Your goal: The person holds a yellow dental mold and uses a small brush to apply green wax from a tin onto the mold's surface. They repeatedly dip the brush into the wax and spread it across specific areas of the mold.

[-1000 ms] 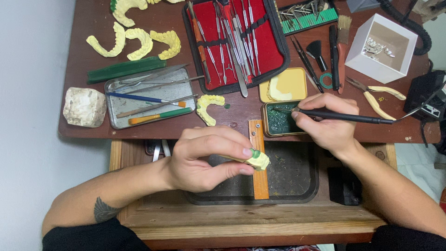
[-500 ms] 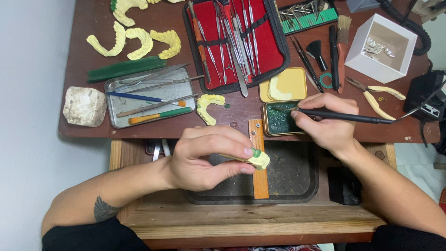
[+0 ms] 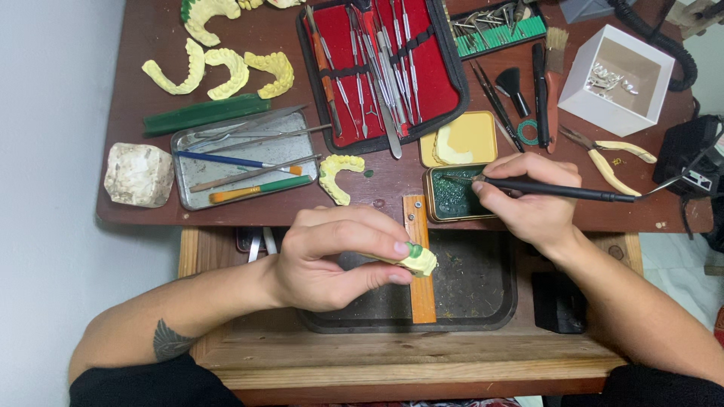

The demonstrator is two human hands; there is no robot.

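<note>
Left hand has its fingers clamped on a small yellow tooth model, right hand pinches a black wax pen, tip in the green wax tin.

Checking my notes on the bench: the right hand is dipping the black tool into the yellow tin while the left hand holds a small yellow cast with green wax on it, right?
Not quite. In the head view the right hand puts the black tool into the green tin, not the yellow tin behind it. The left hand does hold the small yellow cast.
</note>
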